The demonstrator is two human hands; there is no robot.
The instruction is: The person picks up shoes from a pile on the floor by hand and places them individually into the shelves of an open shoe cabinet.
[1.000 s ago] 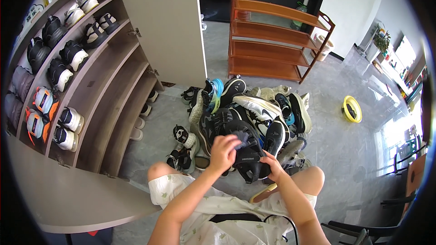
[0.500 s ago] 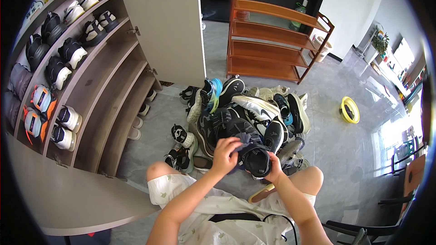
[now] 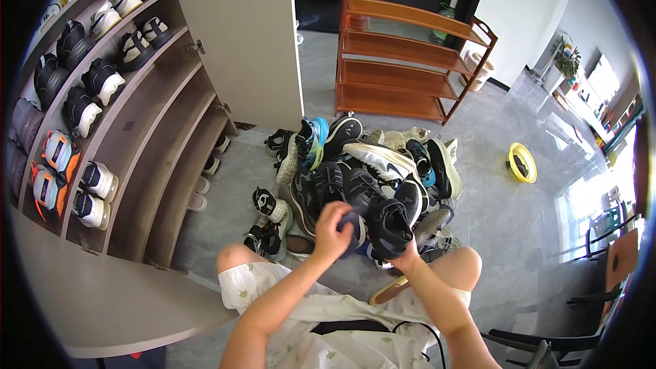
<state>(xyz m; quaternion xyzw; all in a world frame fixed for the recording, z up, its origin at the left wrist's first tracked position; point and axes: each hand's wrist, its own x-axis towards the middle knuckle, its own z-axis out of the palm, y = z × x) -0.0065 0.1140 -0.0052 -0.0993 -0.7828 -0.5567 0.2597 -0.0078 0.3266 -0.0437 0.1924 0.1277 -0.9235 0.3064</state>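
Note:
My right hand (image 3: 408,257) is closed round the heel of a black sneaker (image 3: 389,231), whose toe points away toward the pile. Just left of it, my left hand (image 3: 331,232) has its fingers curled on a dark navy rounded thing (image 3: 352,234); its kind is hard to make out, as the hand covers part of it. Beyond both hands lies a heap of shoes: black lace-up sneakers (image 3: 330,179), a silver-white sneaker (image 3: 380,159) and a blue-and-black one (image 3: 316,138).
On the left an open shoe cabinet (image 3: 140,157) holds several pairs on its upper shelves. A brown wooden rack (image 3: 400,42) stands behind the heap. A yellow basin (image 3: 522,162) with a dark thing inside sits on the grey floor (image 3: 488,225) at right, near chairs (image 3: 618,260).
The black sneaker in my right hand has turned and shows its laced upper. My left hand has come away from it, with the dark navy thing at its fingers. The view has shifted slightly.

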